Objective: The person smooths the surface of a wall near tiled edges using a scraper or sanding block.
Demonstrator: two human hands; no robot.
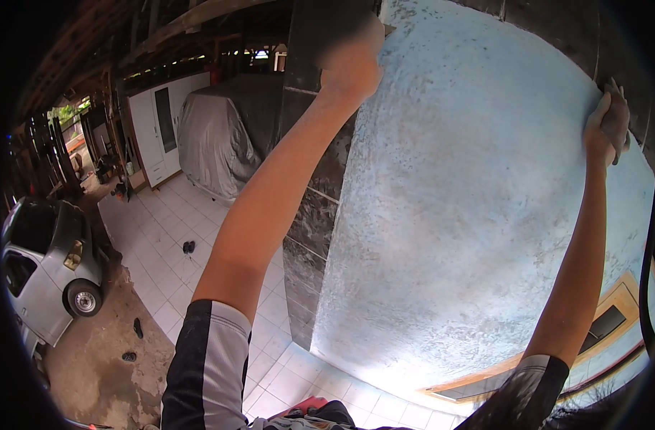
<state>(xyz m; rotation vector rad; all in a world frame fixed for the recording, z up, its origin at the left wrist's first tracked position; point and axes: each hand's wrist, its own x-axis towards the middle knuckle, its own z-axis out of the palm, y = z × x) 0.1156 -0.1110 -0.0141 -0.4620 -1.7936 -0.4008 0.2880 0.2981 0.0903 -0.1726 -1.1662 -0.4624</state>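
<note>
My left hand [356, 68] is raised high, closed, at the edge where dark tiles [309, 222] meet the light blue plastered wall [456, 186]. A small edge of something sticks out beside its fingers; blur hides the rest. My right hand [598, 129] is raised at the wall's right side, near the upper dark tile band [557, 25]. Its fingers are closed around a dark grey, flattish thing [617, 123], whose kind I cannot make out. The wall's surface is rough, with patchy grey marks.
White floor tiles [173, 215] spread below to the left. Behind stand a covered vehicle [216, 140], a white cabinet [152, 125] and a silver car [51, 265]. Footwear [189, 247] lies on the floor. At lower right is a wooden-framed window [607, 322].
</note>
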